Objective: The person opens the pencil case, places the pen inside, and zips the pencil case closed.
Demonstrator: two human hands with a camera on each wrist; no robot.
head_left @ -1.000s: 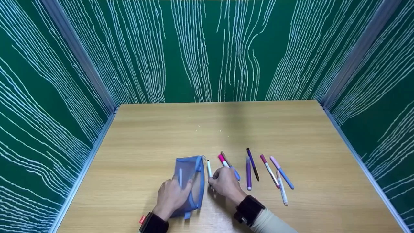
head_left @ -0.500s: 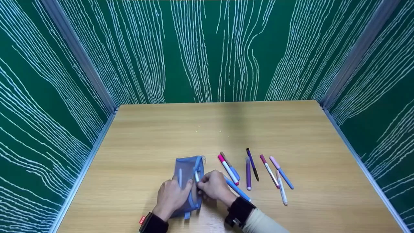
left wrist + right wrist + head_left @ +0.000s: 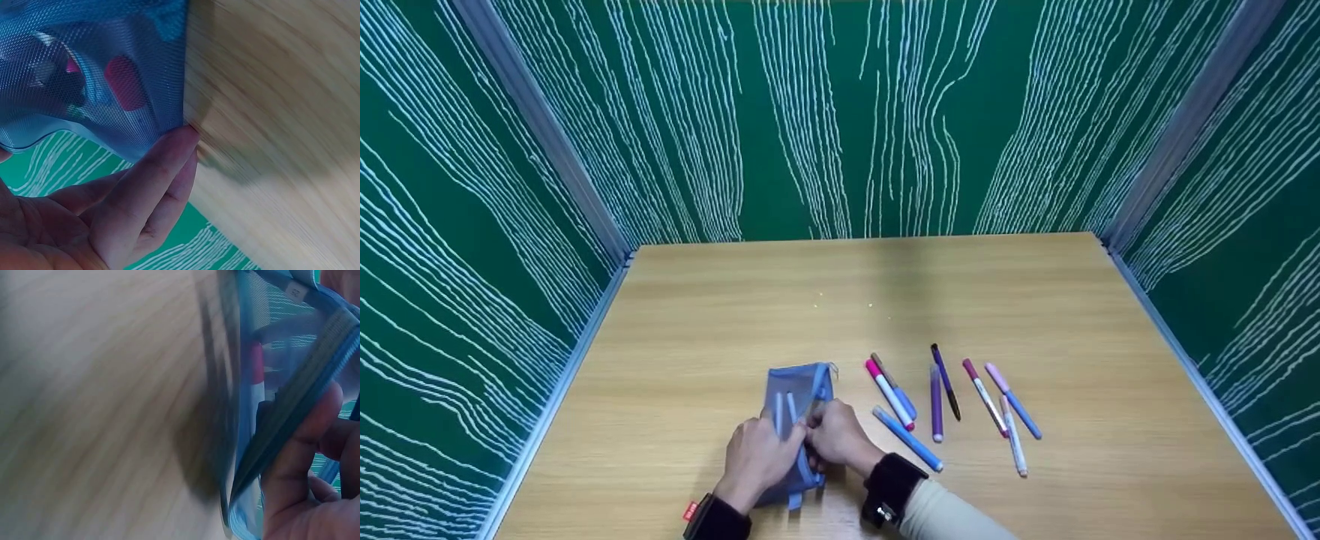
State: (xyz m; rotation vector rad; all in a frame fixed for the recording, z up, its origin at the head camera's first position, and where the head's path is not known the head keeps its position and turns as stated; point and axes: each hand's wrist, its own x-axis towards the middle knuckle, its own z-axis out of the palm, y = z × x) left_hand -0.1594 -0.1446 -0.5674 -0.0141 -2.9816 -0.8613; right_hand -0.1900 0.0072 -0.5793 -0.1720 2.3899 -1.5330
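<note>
A blue mesh pencil case (image 3: 795, 382) stands tilted on the table, its zip mouth towards the right. The left hand (image 3: 759, 454) grips it from the left, thumb near the mouth and fingers (image 3: 152, 180) against the mesh. At the mouth, the curled right hand (image 3: 840, 435) pinches the near end of a light marker (image 3: 791, 406), whose upper part shows through the mesh. The zip edge (image 3: 298, 399) partly hides the right fingertips, so the grip is not fully visible. Beside that marker lies another light pen (image 3: 778, 409). A pinkish-red cap (image 3: 125, 83) shows inside in the left wrist view.
Right of the hands lie a blue marker (image 3: 907, 439), a pink-capped marker (image 3: 889, 394), a purple marker (image 3: 936, 401) and a dark pen (image 3: 946, 381). Several more pens, among them a lilac-capped blue one (image 3: 1014, 400), lie further right. Green walls (image 3: 840, 120) enclose the wooden table (image 3: 720, 300).
The right hand has moved left with a light marker from the table into the pencil case's mouth. The blue marker on the table has come fully into view. The left hand has kept its place.
</note>
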